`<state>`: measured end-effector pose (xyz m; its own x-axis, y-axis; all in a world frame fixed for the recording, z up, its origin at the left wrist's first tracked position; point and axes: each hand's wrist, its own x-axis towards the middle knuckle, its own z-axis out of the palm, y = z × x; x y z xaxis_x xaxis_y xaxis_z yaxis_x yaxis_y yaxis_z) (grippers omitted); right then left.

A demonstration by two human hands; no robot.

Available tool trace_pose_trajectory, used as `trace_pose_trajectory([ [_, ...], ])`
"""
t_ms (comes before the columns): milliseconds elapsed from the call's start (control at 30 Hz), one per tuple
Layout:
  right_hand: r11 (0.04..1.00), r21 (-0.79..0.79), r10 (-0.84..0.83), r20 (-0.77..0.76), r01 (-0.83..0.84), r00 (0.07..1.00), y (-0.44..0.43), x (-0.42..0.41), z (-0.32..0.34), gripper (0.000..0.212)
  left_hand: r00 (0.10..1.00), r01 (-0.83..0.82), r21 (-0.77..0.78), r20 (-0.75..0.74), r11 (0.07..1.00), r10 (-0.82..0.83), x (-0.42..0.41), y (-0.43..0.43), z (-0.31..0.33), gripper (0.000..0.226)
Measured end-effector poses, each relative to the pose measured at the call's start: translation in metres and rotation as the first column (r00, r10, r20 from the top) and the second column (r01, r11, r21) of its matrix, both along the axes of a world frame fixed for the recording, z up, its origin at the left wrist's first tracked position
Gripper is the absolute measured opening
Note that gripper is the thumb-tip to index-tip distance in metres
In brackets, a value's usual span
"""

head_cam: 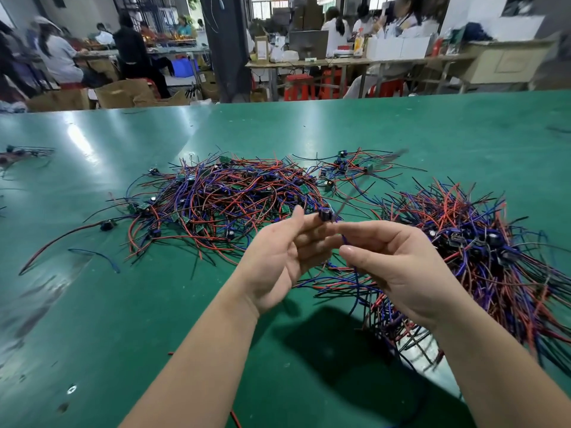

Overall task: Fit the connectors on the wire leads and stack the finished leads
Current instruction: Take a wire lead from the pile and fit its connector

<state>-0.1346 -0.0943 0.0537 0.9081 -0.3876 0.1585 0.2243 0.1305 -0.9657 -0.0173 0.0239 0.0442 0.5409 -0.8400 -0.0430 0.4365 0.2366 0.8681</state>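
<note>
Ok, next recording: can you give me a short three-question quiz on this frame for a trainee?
1. True or false: the left hand holds a small black connector at its fingertips.
2. Which colour is the wire that the right hand pinches? A) red B) blue C) yellow
3. Fill in: of the two heaps on the green table, the denser pile of leads lies on the person's ___ side, and the loose pile lies ahead in the middle.

Key: 1 true; 2 B; 3 right.
</note>
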Motion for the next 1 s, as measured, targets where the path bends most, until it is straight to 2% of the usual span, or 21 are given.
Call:
trace_pose_trajectory([
  [167, 0.969, -0.240, 0.029, -0.107, -0.054, 0.994, 0.003, 0.001, -0.001, 0.030, 0.990, -0.137, -0.012, 0.030, 0.990, 0.137, -0.007, -0.007, -0.005, 0.034],
  [267, 0.952, -0.293, 0.047, -0.154, -0.091, 0.987, 0.004, -0.002, 0.001, 0.037, 0.990, -0.138, -0.044, 0.031, 0.989, 0.139, -0.011, -0.009, -0.007, 0.032],
  [333, 0.946, -0.323, -0.021, -0.179, -0.038, 0.984, 0.002, -0.001, -0.001, 0.045, 0.990, -0.123, -0.079, 0.057, 0.989, 0.128, -0.013, -0.009, -0.007, 0.029],
  [400, 0.963, -0.258, -0.135, -0.191, 0.083, 0.972, -0.001, 0.002, -0.003, 0.045, 0.983, -0.134, -0.098, 0.110, 0.986, 0.145, -0.014, -0.007, -0.004, 0.020],
  [500, 0.975, -0.033, -0.221, -0.184, 0.218, 0.958, -0.007, 0.006, -0.002, 0.027, 0.958, -0.154, -0.060, 0.235, 0.986, 0.164, -0.014, -0.003, -0.001, 0.021],
  [567, 0.984, 0.071, -0.149, -0.183, 0.164, 0.972, -0.009, 0.005, -0.001, 0.022, 0.931, -0.110, -0.004, 0.349, 0.994, 0.105, -0.016, -0.001, 0.000, 0.021],
  [667, 0.996, 0.068, -0.049, -0.207, 0.064, 0.977, -0.010, 0.003, -0.001, 0.033, 0.897, -0.033, 0.120, 0.441, 0.992, -0.023, -0.021, 0.001, 0.000, 0.025],
  [767, 0.994, 0.098, -0.027, -0.269, 0.055, 0.963, -0.013, 0.002, -0.001, 0.034, 0.885, 0.025, 0.167, 0.454, 0.986, -0.100, -0.022, 0.001, 0.001, 0.017],
  [833, 0.988, 0.144, -0.020, -0.276, 0.062, 0.961, -0.015, 0.001, 0.001, 0.022, 0.891, 0.045, 0.164, 0.439, 0.985, -0.114, -0.024, 0.001, 0.002, 0.015],
  [900, 0.984, 0.170, -0.013, -0.258, 0.059, 0.966, -0.016, 0.000, 0.001, 0.010, 0.917, 0.043, 0.161, 0.385, 0.986, -0.103, -0.025, 0.000, 0.003, 0.022],
  [1000, 0.980, 0.181, -0.040, -0.206, 0.078, 0.978, -0.016, 0.001, 0.000, 0.004, 0.941, -0.007, 0.178, 0.333, 0.984, -0.054, -0.027, -0.003, 0.002, 0.027],
])
